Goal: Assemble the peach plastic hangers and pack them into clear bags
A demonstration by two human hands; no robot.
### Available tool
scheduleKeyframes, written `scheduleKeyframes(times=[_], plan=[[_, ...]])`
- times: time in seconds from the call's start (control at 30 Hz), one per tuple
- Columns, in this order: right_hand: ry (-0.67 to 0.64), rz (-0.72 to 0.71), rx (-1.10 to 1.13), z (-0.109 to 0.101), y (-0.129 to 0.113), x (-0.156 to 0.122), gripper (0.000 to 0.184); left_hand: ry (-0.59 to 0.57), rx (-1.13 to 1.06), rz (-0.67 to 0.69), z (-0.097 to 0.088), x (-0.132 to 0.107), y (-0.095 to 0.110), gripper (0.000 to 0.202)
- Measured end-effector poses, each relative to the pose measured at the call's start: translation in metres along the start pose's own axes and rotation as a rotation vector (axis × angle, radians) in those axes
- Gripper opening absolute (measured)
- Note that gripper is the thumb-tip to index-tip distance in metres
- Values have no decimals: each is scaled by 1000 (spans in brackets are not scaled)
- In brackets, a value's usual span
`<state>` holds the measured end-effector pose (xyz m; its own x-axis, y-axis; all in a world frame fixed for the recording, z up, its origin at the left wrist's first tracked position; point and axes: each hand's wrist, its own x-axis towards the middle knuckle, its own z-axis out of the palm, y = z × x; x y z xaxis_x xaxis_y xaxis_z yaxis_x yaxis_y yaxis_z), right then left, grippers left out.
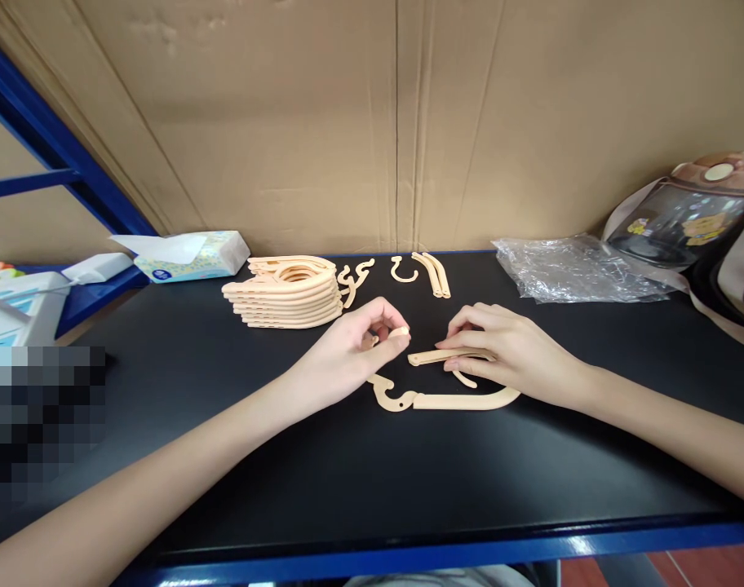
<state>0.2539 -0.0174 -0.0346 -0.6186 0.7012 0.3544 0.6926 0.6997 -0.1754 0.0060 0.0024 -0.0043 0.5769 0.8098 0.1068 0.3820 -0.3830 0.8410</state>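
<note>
My left hand is closed in a pinch on a small beige hanger piece, mostly hidden by the fingers. To its right, my right hand grips a slim beige hanger arm, one end pointing toward the left hand. A short curved beige end shows under the right fingers; what it belongs to is hidden. Nearer me on the table lies a hanger hook with another hanger arm joined at its right, partly covered by my hands.
Folded beige hangers are stacked at the left, loose hooks beside them. Another hook and loose arms lie at the back. A tissue pack, clear plastic bag and strapped bottle stand around the black table.
</note>
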Motion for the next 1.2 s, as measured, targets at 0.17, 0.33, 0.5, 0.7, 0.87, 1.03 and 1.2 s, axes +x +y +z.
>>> scheduleKeyframes(times=[0.17,0.33,0.5,0.7,0.87,1.03,1.2], plan=[[-16,19,47,-1,-3,2,24,-28,299,97,0,0,-7,9],[-18,46,97,-3,-6,2,22,-39,584,163,-3,-1,-6,9],[-33,126,199,-3,-8,1,21,-45,612,145,-4,-1,-5,10],[-61,209,306,-1,-10,-1,20,-138,576,114,-2,-3,-3,13],[-51,242,315,-1,-10,-1,19,-237,460,75,0,-8,-3,3],[-35,222,293,-1,-10,-1,22,-290,335,10,-1,-8,-8,15],[-32,226,292,0,-10,0,23,-273,255,62,-2,-3,-10,9]])
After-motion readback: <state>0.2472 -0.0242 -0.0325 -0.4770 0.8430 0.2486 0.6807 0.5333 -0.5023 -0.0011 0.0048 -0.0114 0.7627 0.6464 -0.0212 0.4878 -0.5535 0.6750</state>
